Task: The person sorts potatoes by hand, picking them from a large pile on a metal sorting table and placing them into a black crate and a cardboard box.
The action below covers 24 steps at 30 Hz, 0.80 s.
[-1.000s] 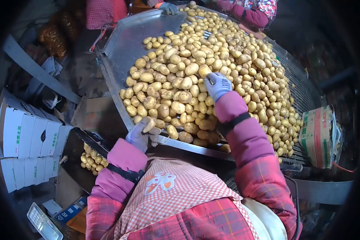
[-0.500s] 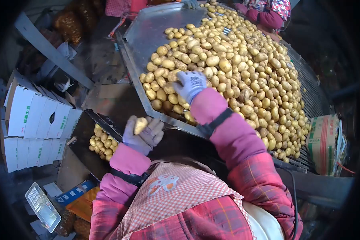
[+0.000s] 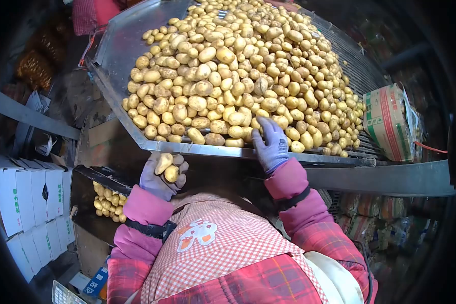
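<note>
My left hand [image 3: 159,178], in a grey-lavender work glove, is palm up just in front of the metal sorting table [image 3: 197,149], its fingers curled around two potatoes. One is a longer pale potato [image 3: 163,163], and a rounder yellow potato [image 3: 172,174] lies against it. My right hand [image 3: 272,145], gloved alike, reaches over the table's front rim. Its thumb and fingers are apart and rest at the near edge of a wide heap of potatoes [image 3: 238,76]; no potato shows in its grasp.
Left of my left hand, a dark-edged container holds more potatoes [image 3: 109,202]. Stacked white cartons [image 3: 33,195] stand at far left. A printed cardboard box [image 3: 387,121] sits at the table's right end, beside the slatted grate [image 3: 357,66]. A scale keypad [image 3: 66,294] shows at bottom left.
My right hand has drawn back from the heap's left part to the front rim, further right. My left hand now holds a second potato, its fingers curled. The view has shifted.
</note>
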Available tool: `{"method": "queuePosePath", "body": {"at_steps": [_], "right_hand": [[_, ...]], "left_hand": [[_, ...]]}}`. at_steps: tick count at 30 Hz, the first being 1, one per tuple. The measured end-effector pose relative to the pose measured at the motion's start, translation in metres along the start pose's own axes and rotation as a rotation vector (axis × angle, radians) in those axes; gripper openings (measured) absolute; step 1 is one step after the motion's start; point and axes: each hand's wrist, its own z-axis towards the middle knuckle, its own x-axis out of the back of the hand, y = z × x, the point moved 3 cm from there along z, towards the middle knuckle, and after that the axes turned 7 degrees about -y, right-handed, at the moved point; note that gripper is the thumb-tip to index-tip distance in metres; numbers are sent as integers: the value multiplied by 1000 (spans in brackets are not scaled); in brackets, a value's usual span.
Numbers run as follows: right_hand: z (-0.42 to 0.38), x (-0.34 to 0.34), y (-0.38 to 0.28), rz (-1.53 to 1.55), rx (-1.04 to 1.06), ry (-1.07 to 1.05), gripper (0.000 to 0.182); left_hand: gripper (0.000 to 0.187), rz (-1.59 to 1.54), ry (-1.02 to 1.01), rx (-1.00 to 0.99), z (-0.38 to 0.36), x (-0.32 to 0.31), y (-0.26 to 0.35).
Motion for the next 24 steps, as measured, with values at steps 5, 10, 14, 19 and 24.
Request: {"method": "queuePosePath", "body": {"at_steps": [5, 10, 14, 19, 24], "right_hand": [[-16, -40, -3, -195, -17, -76, 46], [-1, -53, -10, -232, -77, -159, 47], [54, -6, 7, -50, -118, 21, 42], [126, -19, 48, -367, -426, -140, 51], [150, -18, 83, 31, -429, -363, 66]], "left_hand": [[45, 68, 44, 70, -3, -1, -10], [48, 86, -50, 7, -15, 2, -5], [51, 31, -74, 5, -29, 13, -3], [54, -33, -75, -89, -43, 20, -7], [58, -61, -67, -176, -53, 19, -2]]}}
